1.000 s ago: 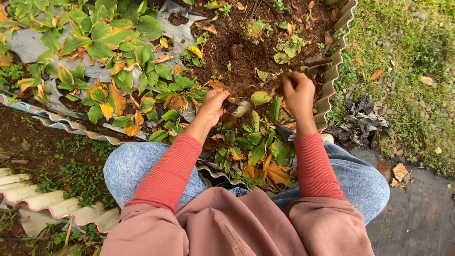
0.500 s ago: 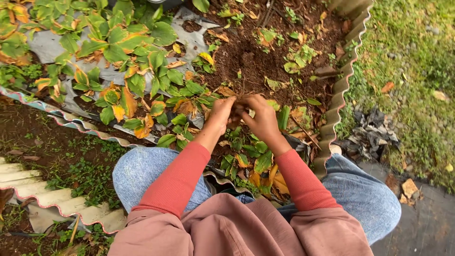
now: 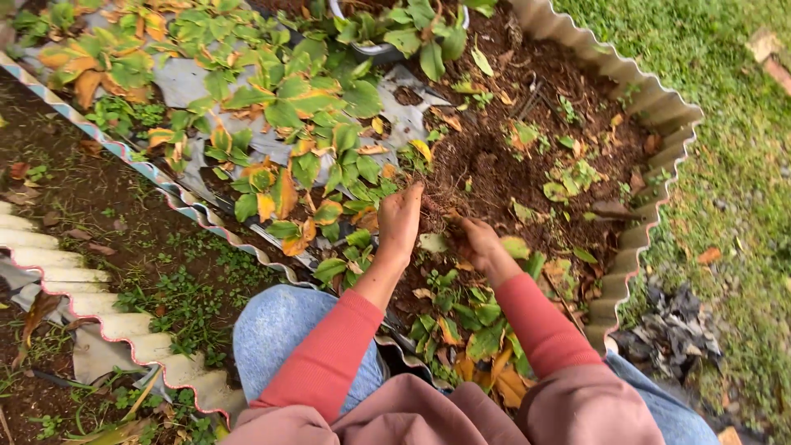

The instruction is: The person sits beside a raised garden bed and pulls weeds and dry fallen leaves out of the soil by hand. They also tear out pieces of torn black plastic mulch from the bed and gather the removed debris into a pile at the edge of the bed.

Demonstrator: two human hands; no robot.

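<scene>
The left hand [image 3: 400,221] and right hand [image 3: 478,241] pinch a thin brown root [image 3: 438,212] between them. They work above dark crumbly soil [image 3: 494,169] inside a wavy-edged garden bed wall [image 3: 651,222].

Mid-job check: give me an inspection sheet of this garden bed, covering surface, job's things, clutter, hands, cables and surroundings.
Surface: dark soil bed inside a corrugated edging; grey sheet under the plants on the left.
Job's things: low green plants with yellow and orange leaves; a small clump of roots or stems lies between the hands.
Clutter: loose fallen leaves and small weeds on the soil.
Hands: left hand soiled, fingers curled at the clump; right hand down in the soil beside it; whether either grip is closed cannot be told.
Cables: nothing seen.
Surroundings: grass to the right, dark debris pile, corrugated sheet on the left.
</scene>
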